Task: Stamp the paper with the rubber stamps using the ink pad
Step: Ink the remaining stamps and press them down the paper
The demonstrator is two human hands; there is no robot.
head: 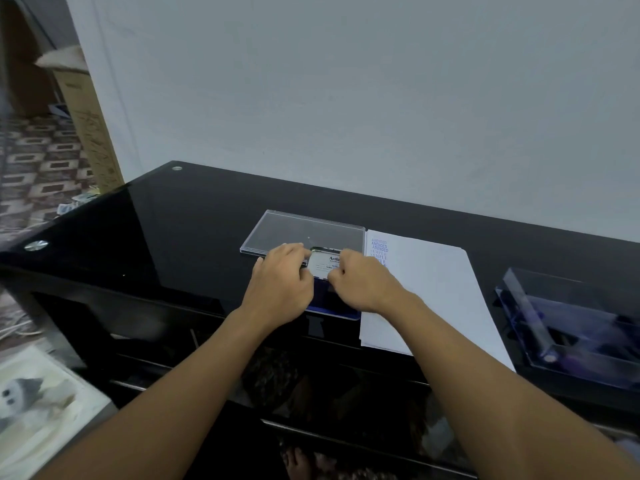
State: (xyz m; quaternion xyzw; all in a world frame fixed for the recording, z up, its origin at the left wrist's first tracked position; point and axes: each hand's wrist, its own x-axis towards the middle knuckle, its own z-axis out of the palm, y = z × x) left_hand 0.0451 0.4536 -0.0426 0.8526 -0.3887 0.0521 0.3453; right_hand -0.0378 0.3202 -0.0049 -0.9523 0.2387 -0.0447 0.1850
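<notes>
Centrally, both hands meet over the blue rectangular ink pad (334,304), which sits on the glossy black glass counter (180,244) close to its front edge. The left hand (282,275) reaches forward with its fingers (301,252) laid over the left edge of the pad's white-labelled lid (323,261). Whether they grip it or only touch it cannot be told. The right hand (363,280) is curled, thumb and forefinger pinching the lid's near right part.

The label's black print reads upright to the person, and the pad's near edge runs parallel to the counter's front. How far the lid is tilted cannot be made out.

Just behind the pad, partly under the left fingers, lies a flat clear plastic cover (301,226), its long axis running left to right.

Touching the pad's right side is a stack of white paper sheets (436,292). Its long axis runs from the person towards the wall. Blue stamped words (379,249) sit in a column at its far left corner.

Well to the right stands a clear plastic box (540,306) holding dark, blurred shapes that cannot be identified.
</notes>
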